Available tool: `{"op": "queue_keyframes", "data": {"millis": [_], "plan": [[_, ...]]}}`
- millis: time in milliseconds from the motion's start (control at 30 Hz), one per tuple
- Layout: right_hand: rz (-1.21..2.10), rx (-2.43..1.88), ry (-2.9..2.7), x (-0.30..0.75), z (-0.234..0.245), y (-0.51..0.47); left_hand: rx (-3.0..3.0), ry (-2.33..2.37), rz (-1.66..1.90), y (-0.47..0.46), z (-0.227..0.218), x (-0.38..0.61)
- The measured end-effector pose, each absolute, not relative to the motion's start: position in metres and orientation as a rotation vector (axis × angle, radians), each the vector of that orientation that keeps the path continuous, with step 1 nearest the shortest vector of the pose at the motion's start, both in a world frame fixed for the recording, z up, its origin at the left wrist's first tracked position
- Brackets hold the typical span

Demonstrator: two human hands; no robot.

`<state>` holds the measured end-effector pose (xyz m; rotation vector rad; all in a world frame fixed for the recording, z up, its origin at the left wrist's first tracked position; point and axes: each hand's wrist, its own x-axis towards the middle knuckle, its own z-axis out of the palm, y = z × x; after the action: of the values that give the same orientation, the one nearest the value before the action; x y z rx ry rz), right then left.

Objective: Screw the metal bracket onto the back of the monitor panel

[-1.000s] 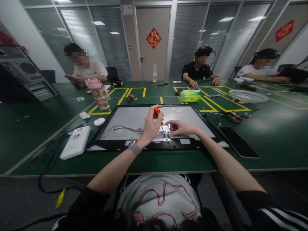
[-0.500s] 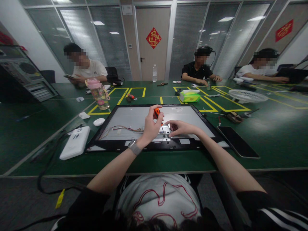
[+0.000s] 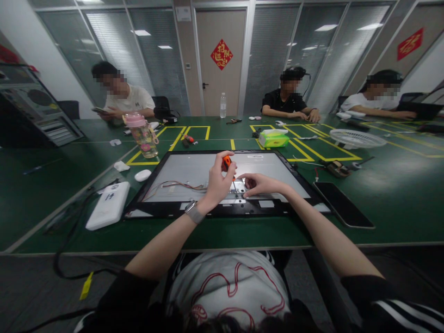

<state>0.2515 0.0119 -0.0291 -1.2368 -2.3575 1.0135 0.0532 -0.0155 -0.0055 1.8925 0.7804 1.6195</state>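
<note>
A flat display panel with a black frame lies face-down or back-up, I cannot tell which, on the green table. My left hand is closed around the orange and black handle of a screwdriver. Its thin shaft points down at a small metal bracket near the panel's front edge. Close beside the shaft, my right hand rests with thumb and forefinger apart and the other fingers curled. Its fingertips are at the bracket; exact contact is hard to see. Thin coloured wires run left from the bracket.
Left of the panel are a white power bank, a white case and a pink-lidded bottle. A phone lies to the right. Behind are a green tissue pack and a white fan grille. Several people sit opposite.
My hands and the screwdriver look almost unmoved. Across the table, the person in black has drawn their hands together on the tabletop.
</note>
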Motion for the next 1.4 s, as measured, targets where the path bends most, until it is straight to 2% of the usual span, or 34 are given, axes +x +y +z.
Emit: {"op": "queue_keyframes", "data": {"millis": [1400], "plan": [[0.959, -1.261, -2.374, 0.2509, -0.0286, 0.0107, 2.040, 0.791, 1.596, -0.0173, -0.0079, 0.0540]]}}
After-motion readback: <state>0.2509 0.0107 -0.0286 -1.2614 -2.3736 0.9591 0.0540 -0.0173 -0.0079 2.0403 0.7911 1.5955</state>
